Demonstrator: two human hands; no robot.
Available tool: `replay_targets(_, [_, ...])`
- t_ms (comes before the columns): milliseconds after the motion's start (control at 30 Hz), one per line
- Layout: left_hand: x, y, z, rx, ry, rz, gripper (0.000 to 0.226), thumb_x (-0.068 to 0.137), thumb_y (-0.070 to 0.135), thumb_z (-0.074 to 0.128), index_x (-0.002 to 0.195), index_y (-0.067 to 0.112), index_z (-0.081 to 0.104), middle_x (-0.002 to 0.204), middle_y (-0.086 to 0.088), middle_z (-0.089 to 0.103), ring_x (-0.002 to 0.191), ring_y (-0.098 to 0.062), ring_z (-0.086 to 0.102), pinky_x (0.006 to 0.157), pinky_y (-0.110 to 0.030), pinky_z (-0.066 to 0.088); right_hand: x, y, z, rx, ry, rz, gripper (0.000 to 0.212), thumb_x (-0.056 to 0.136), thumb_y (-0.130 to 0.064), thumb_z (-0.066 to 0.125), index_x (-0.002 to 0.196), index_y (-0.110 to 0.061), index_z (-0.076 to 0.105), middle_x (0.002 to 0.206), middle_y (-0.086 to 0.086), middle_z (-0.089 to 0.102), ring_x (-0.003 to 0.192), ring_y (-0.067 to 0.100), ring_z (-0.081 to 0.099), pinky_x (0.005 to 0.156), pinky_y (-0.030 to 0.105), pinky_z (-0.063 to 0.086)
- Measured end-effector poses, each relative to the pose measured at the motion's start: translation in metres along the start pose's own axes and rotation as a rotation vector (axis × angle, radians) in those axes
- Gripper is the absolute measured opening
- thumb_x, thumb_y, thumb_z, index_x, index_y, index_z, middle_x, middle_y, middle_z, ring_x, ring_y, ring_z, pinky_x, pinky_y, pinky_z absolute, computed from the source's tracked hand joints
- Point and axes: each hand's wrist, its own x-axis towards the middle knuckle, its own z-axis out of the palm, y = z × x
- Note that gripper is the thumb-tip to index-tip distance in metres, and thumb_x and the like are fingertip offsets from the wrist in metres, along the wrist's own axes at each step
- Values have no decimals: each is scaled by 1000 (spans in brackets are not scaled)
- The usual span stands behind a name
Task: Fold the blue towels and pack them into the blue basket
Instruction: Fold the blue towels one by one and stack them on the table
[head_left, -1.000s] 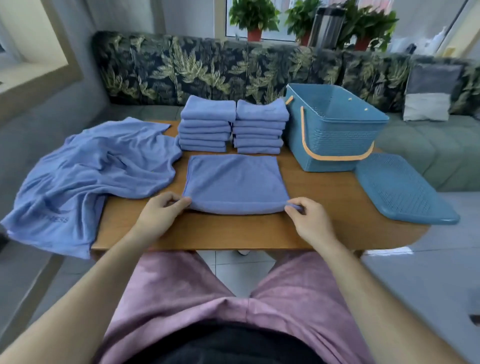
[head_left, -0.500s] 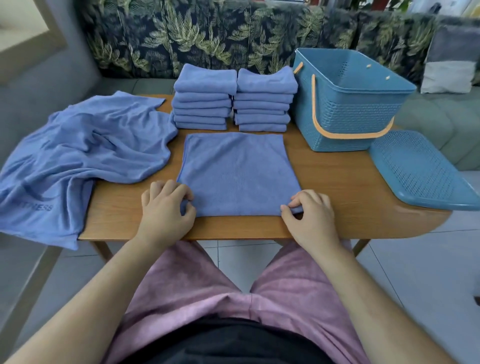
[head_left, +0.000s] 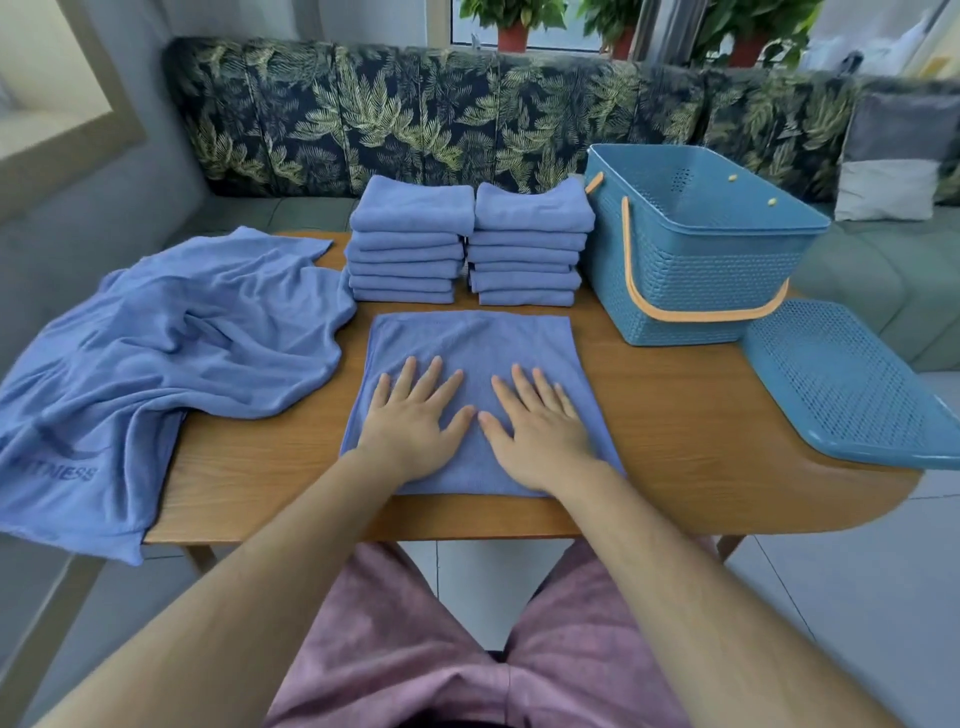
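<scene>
Both the left hand (head_left: 415, 422) and the right hand (head_left: 537, 428) lie flat, fingers straight and spread, pressing the towel (head_left: 478, 338) on the table (head_left: 675, 415). Beyond the fingertips stand two folded stacks (head_left: 524, 239); the basket (head_left: 696, 244) sits beyond the right hand.

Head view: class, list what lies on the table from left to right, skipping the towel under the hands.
Crumpled blue towel → left stack of folded towels → right stack of folded towels → blue basket → basket lid.
</scene>
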Motion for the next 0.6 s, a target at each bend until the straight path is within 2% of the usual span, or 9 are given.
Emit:
replay_targets(200, [-48, 12, 1, 37, 0, 56, 85, 83, 74, -1, 159, 39, 13, 169, 7, 3, 156, -23, -5, 124, -54, -2, -54, -8, 5, -18, -12, 13, 69, 102, -63, 14, 162, -32, 0, 170, -4, -12, 156, 19, -16, 126, 42, -9])
replay_targets(267, [-54, 15, -5, 15, -12, 50, 84, 83, 74, 4, 158, 39, 21, 168, 9, 11, 155, -23, 2, 124, -52, 2, -59, -9, -3, -29, -16, 13, 68, 103, -62, 19, 162, -31, 9, 171, -3, -2, 157, 21, -5, 126, 42, 1])
replay_targets(300, [-51, 15, -10, -5, 6, 49, 81, 83, 73, 10, 154, 39, 31, 165, 10, 21, 154, -22, 11, 123, -49, 8, -55, -9, -9, -26, 10, 6, 65, 103, -60, 24, 161, -30, 19, 170, -2, 9, 155, 23, 6, 124, 42, 10])
replay_targets(400, [-19, 9, -27, -45, 170, 76, 54, 93, 57, 33, 134, 29, 56, 139, 8, 51, 134, -21, 39, 108, -41, 29, -19, 1, -29, 6, 182, -13, 47, 104, -44, 37, 144, -22, 48, 149, 0, 44, 136, 26, 37, 111, 41, 31])
replay_targets(500, [32, -12, -39, -105, 264, 35, 36, 102, 34, 44, 133, 23, 59, 131, 0, 56, 126, -28, 48, 100, -44, 40, 36, 29, -47, -11, 329, 83, 36, 102, -35, 42, 132, -21, 55, 135, 3, 53, 124, 28, 47, 102, 41, 36])
replay_targets(600, [73, -40, -43, -74, 116, -49, 42, 102, 37, 45, 140, 21, 54, 135, -5, 53, 125, -32, 46, 103, -44, 40, 76, 61, -53, -14, 250, 174, 44, 97, -51, 49, 130, -23, 57, 133, 5, 53, 123, 30, 50, 102, 42, 40])
